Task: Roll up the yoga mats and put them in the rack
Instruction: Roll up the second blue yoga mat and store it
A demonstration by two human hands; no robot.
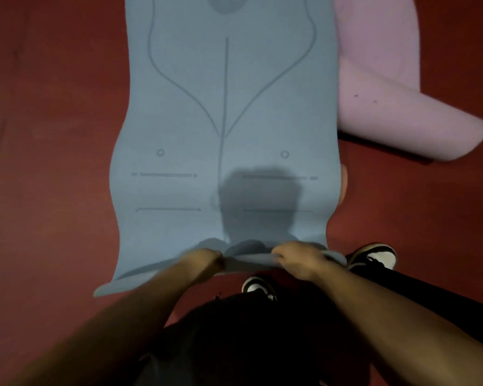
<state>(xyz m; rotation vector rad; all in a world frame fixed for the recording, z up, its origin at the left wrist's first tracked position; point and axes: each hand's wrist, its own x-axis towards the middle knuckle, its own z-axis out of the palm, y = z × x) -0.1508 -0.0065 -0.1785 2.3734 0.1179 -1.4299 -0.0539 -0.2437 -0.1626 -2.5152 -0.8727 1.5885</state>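
Both hands, left hand (pixel 204 259) and right hand (pixel 296 260), grip the near edge of the blue mat (pixel 223 135), which lies flat; rolling is barely begun. The pink mat (pixel 388 93) lies loose; no rack is visible.

A dark red floor (pixel 48 162) fills the view. Near the bottom stand two black-and-white shoes: one (pixel 258 286) near the middle, the other (pixel 374 256) to its right and a little farther off. Black trousers (pixel 262 344) cover the legs below them, dark and without visible detail
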